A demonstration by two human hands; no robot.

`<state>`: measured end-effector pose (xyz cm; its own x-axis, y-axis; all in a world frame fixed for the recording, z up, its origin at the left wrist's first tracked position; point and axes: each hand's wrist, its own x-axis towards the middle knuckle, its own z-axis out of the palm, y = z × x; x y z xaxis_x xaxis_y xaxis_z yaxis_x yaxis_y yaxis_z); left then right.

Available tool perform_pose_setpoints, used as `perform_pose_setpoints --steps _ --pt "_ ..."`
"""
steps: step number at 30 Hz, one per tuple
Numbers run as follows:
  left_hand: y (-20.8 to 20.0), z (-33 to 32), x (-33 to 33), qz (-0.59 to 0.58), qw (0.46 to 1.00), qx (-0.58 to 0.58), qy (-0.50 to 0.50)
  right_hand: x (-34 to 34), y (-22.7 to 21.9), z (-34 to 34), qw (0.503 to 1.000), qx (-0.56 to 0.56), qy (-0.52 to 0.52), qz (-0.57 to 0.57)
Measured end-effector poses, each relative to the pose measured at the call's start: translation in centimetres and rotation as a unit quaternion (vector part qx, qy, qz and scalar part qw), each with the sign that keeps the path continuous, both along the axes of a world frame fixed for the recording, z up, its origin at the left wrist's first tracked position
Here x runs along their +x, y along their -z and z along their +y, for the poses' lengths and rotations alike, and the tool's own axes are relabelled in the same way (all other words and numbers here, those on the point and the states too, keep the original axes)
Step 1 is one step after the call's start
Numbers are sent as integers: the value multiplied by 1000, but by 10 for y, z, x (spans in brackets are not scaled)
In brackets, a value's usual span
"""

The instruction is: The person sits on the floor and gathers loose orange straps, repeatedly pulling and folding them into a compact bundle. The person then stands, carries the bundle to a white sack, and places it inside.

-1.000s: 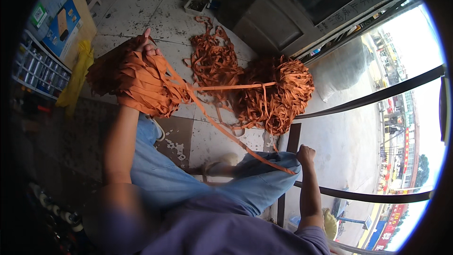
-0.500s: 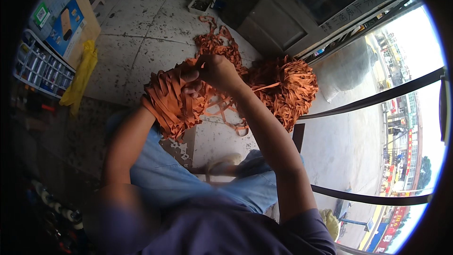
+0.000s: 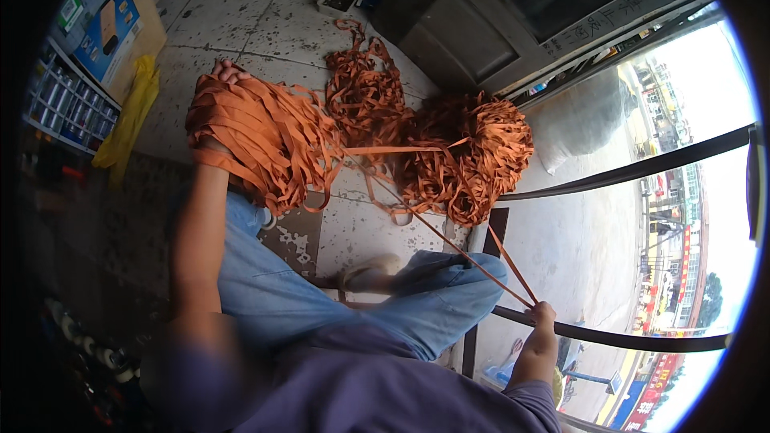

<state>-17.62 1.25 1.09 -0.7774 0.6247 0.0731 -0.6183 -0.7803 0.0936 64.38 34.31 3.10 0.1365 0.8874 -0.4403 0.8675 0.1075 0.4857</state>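
A thick bundle of orange fabric ribbon (image 3: 265, 132) is looped around my left hand (image 3: 228, 72) and wrist. Only the fingertips poke out at its far end, curled over the loops; the palm is buried. Low on the right, my right hand (image 3: 542, 315) pinches the ribbon between its fingers. From that pinch one taut strand (image 3: 449, 242) runs back toward the bundle, and another (image 3: 510, 261) goes up toward a big orange ribbon heap (image 3: 489, 156) on the right. A looser tangle of ribbon (image 3: 365, 80) lies on the floor behind.
My legs in jeans (image 3: 277, 261) are below the bundle. A rack of small parts (image 3: 72, 104) and a yellow bag (image 3: 135, 108) stand at the left. A dark door (image 3: 481, 40) is at the back, with a large plastic-wrapped bundle (image 3: 585, 116) beside it.
My right hand has gone from beside my left hand to the lower right, drawing ribbon out taut. My left hand and its bundle have shifted left and away from me.
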Motion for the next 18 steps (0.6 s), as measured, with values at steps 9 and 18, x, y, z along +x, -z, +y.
perform_pose_setpoints --steps 9,18 --pt "-11 19 9 64 975 -34 210 -321 -37 -68 875 -120 -438 166" --pt "-55 23 86 170 912 -251 275 -606 -83 -173 603 -136 -524 586"
